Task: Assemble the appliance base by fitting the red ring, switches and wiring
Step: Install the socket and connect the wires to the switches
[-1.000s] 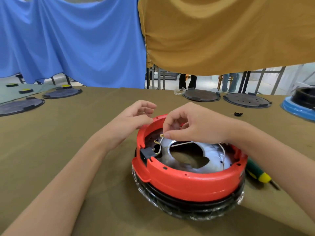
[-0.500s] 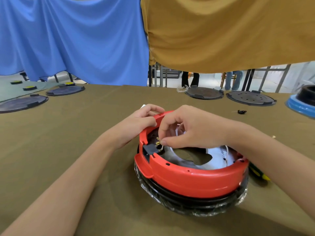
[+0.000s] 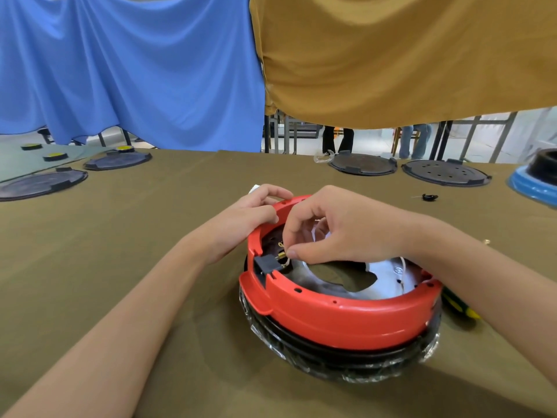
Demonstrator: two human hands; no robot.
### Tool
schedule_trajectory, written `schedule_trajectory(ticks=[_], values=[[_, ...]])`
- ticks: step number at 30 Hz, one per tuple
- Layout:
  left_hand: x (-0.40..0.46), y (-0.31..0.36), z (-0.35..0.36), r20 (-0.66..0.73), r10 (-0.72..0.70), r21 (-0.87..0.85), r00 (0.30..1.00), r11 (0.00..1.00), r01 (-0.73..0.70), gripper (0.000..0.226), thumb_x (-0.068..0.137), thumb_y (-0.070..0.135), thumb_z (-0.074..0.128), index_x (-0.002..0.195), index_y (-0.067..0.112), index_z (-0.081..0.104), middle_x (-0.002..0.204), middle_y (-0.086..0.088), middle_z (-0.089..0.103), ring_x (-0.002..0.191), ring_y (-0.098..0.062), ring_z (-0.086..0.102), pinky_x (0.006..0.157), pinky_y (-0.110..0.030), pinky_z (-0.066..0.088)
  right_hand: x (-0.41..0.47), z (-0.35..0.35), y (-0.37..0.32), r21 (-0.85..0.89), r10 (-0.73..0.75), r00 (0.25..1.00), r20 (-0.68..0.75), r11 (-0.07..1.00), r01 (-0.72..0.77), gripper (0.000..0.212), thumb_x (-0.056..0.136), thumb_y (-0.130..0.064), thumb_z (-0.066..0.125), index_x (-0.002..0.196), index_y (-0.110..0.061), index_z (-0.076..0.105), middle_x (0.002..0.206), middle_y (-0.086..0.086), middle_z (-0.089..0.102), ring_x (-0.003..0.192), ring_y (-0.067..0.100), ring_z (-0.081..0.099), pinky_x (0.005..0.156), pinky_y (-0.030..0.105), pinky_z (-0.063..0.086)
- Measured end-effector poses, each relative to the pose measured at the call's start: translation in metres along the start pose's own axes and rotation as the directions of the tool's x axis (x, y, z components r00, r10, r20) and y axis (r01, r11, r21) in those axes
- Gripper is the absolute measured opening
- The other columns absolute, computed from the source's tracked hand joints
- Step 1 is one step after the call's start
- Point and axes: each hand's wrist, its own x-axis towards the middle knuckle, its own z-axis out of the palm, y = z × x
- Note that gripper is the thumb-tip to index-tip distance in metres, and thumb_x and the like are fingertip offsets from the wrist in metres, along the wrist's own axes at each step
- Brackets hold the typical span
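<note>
The red ring [image 3: 340, 321] sits upside down on a black, plastic-wrapped base [image 3: 331, 357] in the middle of the table. A black switch block [image 3: 268, 265] is seated in a notch at the ring's left rim. My right hand [image 3: 340, 233] reaches inside the ring and pinches a brass wire terminal [image 3: 282, 255] right beside the switch. A white wire [image 3: 403, 273] runs over the silver plate [image 3: 388, 276] inside. My left hand [image 3: 250, 217] grips the ring's far left rim with curled fingers.
Black round lids lie at the far left [image 3: 42, 184] and far right [image 3: 446, 172]. A blue-rimmed base [image 3: 530, 182] stands at the right edge. A small black part [image 3: 429, 197] lies behind the ring; a green-yellow screwdriver [image 3: 458, 306] lies under my right forearm. Blue and ochre cloths hang behind.
My right hand has moved down and left inside the ring, bringing the terminal from above the plate to the switch block. My left hand has settled onto the ring's rim.
</note>
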Motion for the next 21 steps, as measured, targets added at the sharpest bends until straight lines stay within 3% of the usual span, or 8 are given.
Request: schedule_trajectory(ticks=[4,8,14,19,21], values=[[-0.0009,0.0010,0.0000,-0.005,-0.006,0.017,1.000,1.000,0.006,0.051,0.074,0.018,0.050,0.124,0.022,0.058,0.125,-0.014,0.059,0.095,-0.019,0.060,0.084,-0.034,0.049,0.0009,0.0024,0.0005,-0.010,-0.002,1.000,0.003,1.000,0.002,0.007,0.086,-0.015,0.073,0.082,-0.019,0.075,0.067,-0.013,0.066,0.060,0.000,0.059,0.060,0.012,0.045],[0.0014,-0.0017,-0.0010,0.002,0.007,0.027,1.000,1.000,-0.007,0.041,0.091,0.001,0.046,0.125,0.021,0.057,0.126,-0.016,0.059,0.094,-0.018,0.060,0.081,-0.031,0.048,0.0000,0.0032,-0.0001,-0.024,0.002,1.000,-0.006,1.000,-0.002,0.007,0.087,-0.017,0.073,0.081,-0.021,0.075,0.068,-0.012,0.067,0.061,0.000,0.059,0.060,0.012,0.045],[0.0035,-0.0046,-0.0003,0.003,0.018,0.011,1.000,1.000,-0.018,0.039,0.093,0.003,0.045,0.122,0.024,0.058,0.119,-0.009,0.060,0.091,-0.013,0.061,0.072,-0.021,0.047,0.0000,0.0030,-0.0016,-0.049,-0.013,1.000,-0.015,0.999,0.012,0.004,0.087,-0.022,0.075,0.083,-0.023,0.075,0.072,-0.012,0.069,0.066,0.002,0.061,0.064,0.015,0.047],[0.0013,-0.0021,0.0021,-0.016,0.011,0.002,1.000,1.000,-0.011,0.046,0.078,0.017,0.048,0.123,0.022,0.058,0.124,-0.014,0.059,0.102,-0.022,0.061,0.088,-0.036,0.049,0.0000,0.0041,-0.0014,-0.051,-0.047,0.999,-0.012,0.998,0.046,0.004,0.086,-0.016,0.076,0.084,-0.020,0.076,0.072,-0.018,0.067,0.071,-0.002,0.063,0.069,0.009,0.043],[0.0018,-0.0019,0.0026,-0.018,0.017,0.009,1.000,1.000,-0.017,0.042,0.082,0.015,0.050,0.122,0.022,0.058,0.124,-0.015,0.059,0.101,-0.021,0.060,0.091,-0.039,0.049,-0.0001,0.0041,-0.0017,-0.045,-0.047,0.999,-0.012,0.998,0.047,0.005,0.086,-0.015,0.076,0.084,-0.020,0.076,0.071,-0.020,0.067,0.072,-0.004,0.063,0.070,0.007,0.043]])
